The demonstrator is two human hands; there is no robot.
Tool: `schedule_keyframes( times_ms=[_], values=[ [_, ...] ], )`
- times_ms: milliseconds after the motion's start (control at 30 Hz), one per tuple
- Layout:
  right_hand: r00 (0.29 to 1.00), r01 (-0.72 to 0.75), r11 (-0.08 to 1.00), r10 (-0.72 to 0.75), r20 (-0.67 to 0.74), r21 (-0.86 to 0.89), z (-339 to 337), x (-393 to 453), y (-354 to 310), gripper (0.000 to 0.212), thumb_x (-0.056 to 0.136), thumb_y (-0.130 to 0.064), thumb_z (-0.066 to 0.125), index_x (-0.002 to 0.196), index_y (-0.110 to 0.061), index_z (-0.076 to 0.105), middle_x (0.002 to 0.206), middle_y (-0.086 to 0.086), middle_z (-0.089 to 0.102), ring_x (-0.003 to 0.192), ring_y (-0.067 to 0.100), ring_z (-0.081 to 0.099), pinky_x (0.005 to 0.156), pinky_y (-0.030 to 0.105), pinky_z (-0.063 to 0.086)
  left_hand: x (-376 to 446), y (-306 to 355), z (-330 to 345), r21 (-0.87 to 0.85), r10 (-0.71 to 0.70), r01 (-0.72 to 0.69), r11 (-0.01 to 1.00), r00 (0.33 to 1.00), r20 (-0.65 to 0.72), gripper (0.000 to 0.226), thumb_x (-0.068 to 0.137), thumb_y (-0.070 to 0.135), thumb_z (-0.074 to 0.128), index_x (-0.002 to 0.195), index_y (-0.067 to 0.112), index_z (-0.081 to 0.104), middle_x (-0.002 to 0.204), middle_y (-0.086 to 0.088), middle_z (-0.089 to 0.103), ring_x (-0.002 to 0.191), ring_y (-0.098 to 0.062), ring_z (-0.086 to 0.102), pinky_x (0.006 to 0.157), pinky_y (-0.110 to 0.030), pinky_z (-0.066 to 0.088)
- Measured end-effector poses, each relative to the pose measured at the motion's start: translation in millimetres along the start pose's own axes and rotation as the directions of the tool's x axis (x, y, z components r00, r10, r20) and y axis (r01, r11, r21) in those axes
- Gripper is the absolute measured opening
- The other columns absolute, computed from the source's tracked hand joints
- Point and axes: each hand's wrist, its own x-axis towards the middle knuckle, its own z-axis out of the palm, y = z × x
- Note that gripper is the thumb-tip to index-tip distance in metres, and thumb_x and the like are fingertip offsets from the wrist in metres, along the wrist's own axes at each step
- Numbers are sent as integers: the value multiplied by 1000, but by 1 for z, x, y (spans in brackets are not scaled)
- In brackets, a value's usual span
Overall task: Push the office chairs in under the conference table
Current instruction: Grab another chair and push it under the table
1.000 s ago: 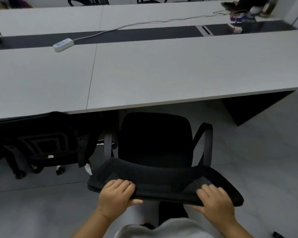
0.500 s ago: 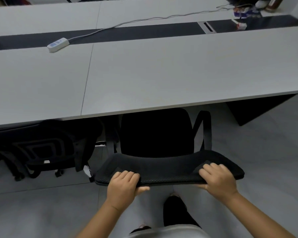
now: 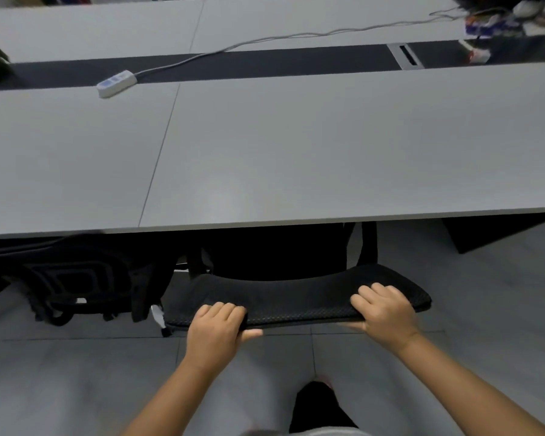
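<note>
Our left hand (image 3: 216, 328) is closed over the top edge of the black office chair (image 3: 296, 298), near the left end of its mesh backrest. The four fingers curl over the upper surface and the thumb sticks out to the right along the near edge, so the edge sits clamped between them. Our right hand (image 3: 384, 313) grips the same top edge near its right end, fingers bent over the mesh and the thumb tucked underneath, barely showing. Both our forearms reach forward from the bottom of the view, bare to the wrist.

The chair stands directly in front of us with its backrest toward us. Most of its seat lies in shadow beneath the near edge of the grey table (image 3: 296, 146), and the upper part of the right armrest (image 3: 367, 243) rises just at that edge. The backrest itself is clear of the table, on our side of the edge.

To the left a second black chair (image 3: 76, 278) sits with its back close against the table edge, its seat hidden below. The two chairs stand just beside each other; we cannot tell whether they touch.

On the table, far to the left of centre, a white power strip (image 3: 116, 83) lies across the border of a dark central strip, and its grey cable (image 3: 296, 36) trails off toward the upper right. The floor (image 3: 485, 294) is grey tile.
</note>
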Motion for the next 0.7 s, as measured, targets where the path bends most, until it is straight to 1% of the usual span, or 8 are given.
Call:
schedule_keyframes(
  times_ms=[100, 167, 300, 400, 467, 533, 633, 700],
  values=[
    [1000, 5, 1000, -5, -15, -20, 5, 6, 18, 70, 90, -61, 22, 53, -13, 56, 49, 0, 48, 43, 18, 43, 45, 26, 28, 13, 6, 7, 36, -2, 2, 999, 1000, -8, 49, 91, 60, 20, 74, 19, 41, 51, 4, 55, 47, -15, 49, 57, -26, 26],
    [1000, 10, 1000, -11, -24, -24, 8, 9, 32, 69, 90, -60, 22, 53, -13, 56, 48, 0, 47, 43, 18, 42, 43, 27, 28, 24, 11, 12, 69, 0, 1, 998, 1000, -22, 48, 92, 58, 21, 74, 19, 41, 52, 4, 54, 49, -15, 47, 57, -26, 27],
    [1000, 25, 999, -25, -6, -37, 19, 15, 56, 68, 90, -61, 23, 54, -13, 54, 49, 1, 46, 43, 18, 42, 47, 26, 24, 43, 20, 24, 86, 3, 1, 996, 999, -38, 47, 93, 57, 21, 72, 19, 40, 51, 4, 52, 46, -15, 49, 57, -26, 28],
    [999, -4, 1000, 5, 33, -27, 27, 33, 68, 69, 90, -60, 20, 53, -13, 54, 49, 1, 46, 42, 18, 42, 41, 26, 28, 65, 14, 34, 98, -28, 28, 995, 1000, -5, 48, 92, 58, 20, 71, 20, 39, 51, 3, 51, 47, -17, 50, 57, -27, 28],
    [1000, 0, 1000, 1, 21, -27, 34, 47, 67, 69, 91, -58, 18, 52, -13, 54, 48, 1, 46, 42, 18, 42, 39, 24, 29, 77, -2, 39, 108, -50, 48, 993, 999, 21, 49, 91, 60, 19, 71, 20, 39, 52, 2, 51, 47, -18, 50, 57, -27, 27],
    [1000, 16, 999, -17, -20, -34, 45, 57, 55, 68, 91, -58, 17, 52, -15, 52, 47, 0, 45, 41, 17, 42, 38, 23, 29, 78, -23, 41, 127, -52, 48, 991, 998, 28, 50, 90, 62, 17, 73, 21, 40, 53, 2, 53, 49, -19, 50, 58, -27, 27],
    [998, 5, 999, -8, -69, -44, 54, 58, 36, 58, 91, -60, 21, 59, -15, 42, 46, 0, 43, 41, 17, 40, 42, 27, 26, 71, -43, 41, 127, -26, 21, 992, 999, 33, 52, 89, 64, 16, 76, 21, 43, 56, 1, 56, 60, -16, 44, 58, -27, 27],
    [998, -10, 999, 7, -68, -47, 51, 59, 38, 60, 90, -60, 22, 57, -15, 44, 47, 0, 44, 42, 18, 40, 44, 27, 24, 72, -42, 42, 126, -8, 3, 992, 999, 38, 53, 89, 63, 15, 76, 20, 44, 57, 0, 56, 60, -17, 44, 58, -28, 26]
  ],
)
